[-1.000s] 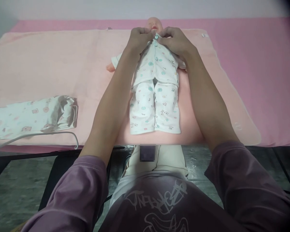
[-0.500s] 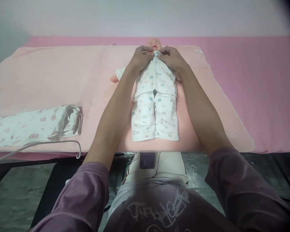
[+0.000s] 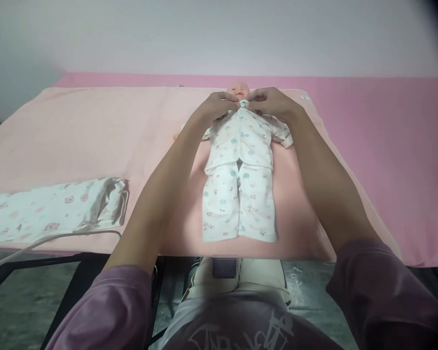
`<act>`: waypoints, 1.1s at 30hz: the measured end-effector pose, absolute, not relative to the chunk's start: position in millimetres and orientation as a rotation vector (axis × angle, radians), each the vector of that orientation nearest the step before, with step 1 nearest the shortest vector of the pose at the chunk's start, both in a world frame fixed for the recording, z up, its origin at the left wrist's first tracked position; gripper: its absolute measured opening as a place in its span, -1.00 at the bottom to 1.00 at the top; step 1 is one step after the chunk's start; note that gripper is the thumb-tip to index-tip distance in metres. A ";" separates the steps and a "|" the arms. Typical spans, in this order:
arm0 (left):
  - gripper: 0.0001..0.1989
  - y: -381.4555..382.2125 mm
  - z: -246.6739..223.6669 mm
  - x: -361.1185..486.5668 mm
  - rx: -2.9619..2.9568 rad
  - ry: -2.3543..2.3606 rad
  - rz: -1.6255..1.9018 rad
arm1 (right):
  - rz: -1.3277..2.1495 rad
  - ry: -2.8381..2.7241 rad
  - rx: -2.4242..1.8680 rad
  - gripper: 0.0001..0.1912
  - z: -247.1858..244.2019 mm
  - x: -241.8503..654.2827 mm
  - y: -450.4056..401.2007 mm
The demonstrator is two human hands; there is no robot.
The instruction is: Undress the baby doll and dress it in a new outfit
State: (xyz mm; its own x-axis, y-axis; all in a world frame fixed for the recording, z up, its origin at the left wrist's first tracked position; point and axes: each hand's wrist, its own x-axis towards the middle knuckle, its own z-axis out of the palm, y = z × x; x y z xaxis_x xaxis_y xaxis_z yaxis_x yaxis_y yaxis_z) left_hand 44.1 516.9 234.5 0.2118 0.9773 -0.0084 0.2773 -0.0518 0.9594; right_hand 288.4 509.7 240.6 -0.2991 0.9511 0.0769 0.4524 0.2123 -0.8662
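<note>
A baby doll [image 3: 238, 89] lies face up in a white patterned shirt [image 3: 241, 136] and matching trousers [image 3: 256, 201]. My left hand [image 3: 219, 106] pinches the shirt's collar on the left, just below the doll's chin. On the other side of the collar, my right hand [image 3: 272, 103] has its thumb and index finger closed on the edge. Between my fingertips a small blue button [image 3: 243, 104] shows at the neck, with more buttons down the front. The doll's left-side sleeve is partly behind my left forearm.
The doll rests on a peach blanket [image 3: 102, 141] over a pink surface [image 3: 387, 146]. A folded patterned cloth [image 3: 62, 206] lies at the left front, with a white cable [image 3: 58, 236] along its near edge.
The view has shifted, so the doll and blanket sit lower in the picture. My right hand has shifted on the collar, and the doll's right-side sleeve now shows. Both hands remain at the collar.
</note>
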 end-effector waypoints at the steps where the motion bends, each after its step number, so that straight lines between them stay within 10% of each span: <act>1: -0.74 519.6 234.6 42.5 1.530 1.245 0.899 | 1.021 -1.867 -1.295 -0.48 242.4 288.4 511.7; 33: -0.30 524.7 227.4 -41.9 2.096 1.399 0.362 | 0.640 -2.093 -1.570 -0.35 213.4 332.7 480.8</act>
